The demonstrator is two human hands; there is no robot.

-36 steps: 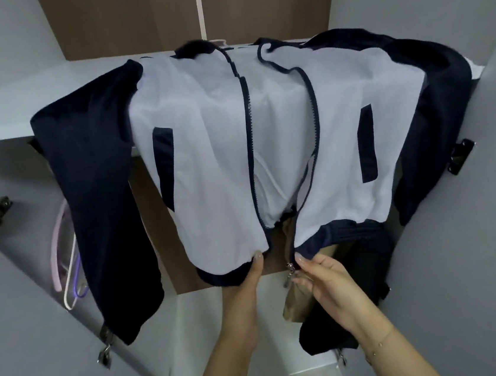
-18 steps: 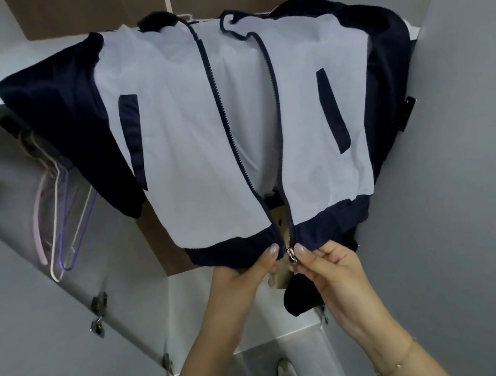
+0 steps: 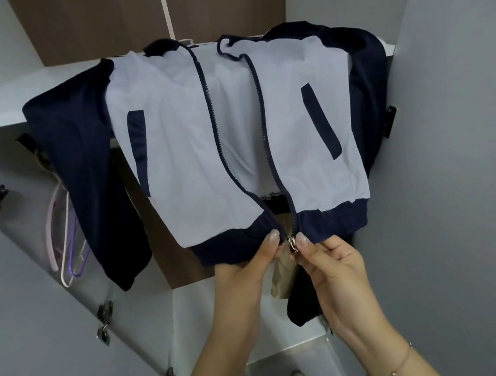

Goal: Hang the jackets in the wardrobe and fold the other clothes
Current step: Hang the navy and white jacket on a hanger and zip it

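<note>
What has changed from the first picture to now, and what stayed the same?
The left hand and right hand drew the two hem corners of the jacket together; the right now pinches the zipper slider. The zipper is still open, the jacket still hanging, and the empty hangers are unmoved.

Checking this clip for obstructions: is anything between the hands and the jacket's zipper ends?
Nothing visible. The left hand pinches the jacket hem's left zipper end; the right hand pinches the zipper pull.
</note>
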